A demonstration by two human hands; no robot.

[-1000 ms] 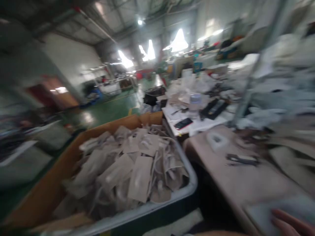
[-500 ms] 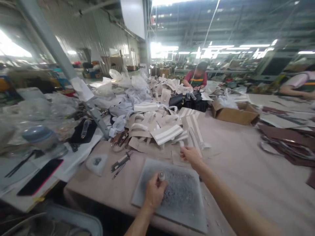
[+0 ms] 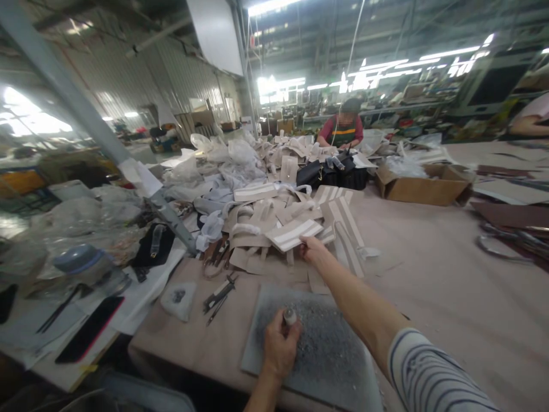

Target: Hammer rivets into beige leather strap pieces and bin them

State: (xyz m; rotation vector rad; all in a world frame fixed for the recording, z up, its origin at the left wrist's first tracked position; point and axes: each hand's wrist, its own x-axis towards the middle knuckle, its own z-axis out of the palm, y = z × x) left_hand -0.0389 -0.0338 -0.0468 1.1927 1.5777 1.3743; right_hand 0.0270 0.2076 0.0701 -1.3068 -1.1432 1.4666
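Observation:
My left hand is wrapped round a small metal cylinder, held upright over the speckled grey board. Farther forward, my right hand has its fingers pressed together at the lower edge of a beige strip with white bands. Whether the fingers pinch that strip or only touch it is hard to tell. The strip lies at the front of a heap of beige pieces. Left of the board are a caliper-like tool and a small clear bag with dark bits inside.
A slanted grey post rises at the left, near a lidded clear jar and a black-and-red flat object. Farther back stand a cardboard box, black bags and a person across the table.
My right hand has moved forward and left, from the cloth near the board to the banded strip. My left hand still holds the cylinder over the board. The camera view has shifted slightly.

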